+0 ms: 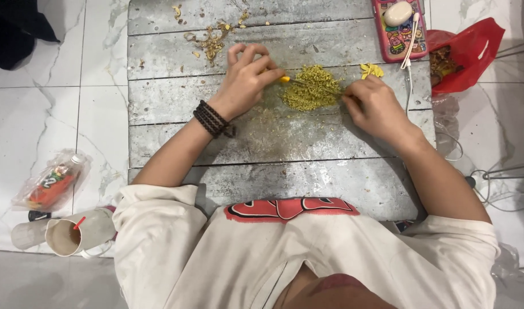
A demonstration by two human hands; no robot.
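Yellow-handled tool sits pinched in the curled left hand, its thin metal tip reaching into the heap of yellow-green plant bits mid-counter. The right hand, fingers closed, steadies the heap's edge (what it grips is hidden). Beyond lie dried scraps, a phone and a red bag. A slipped tip could likely prick the right fingers or scatter bits off the grey plank counter.
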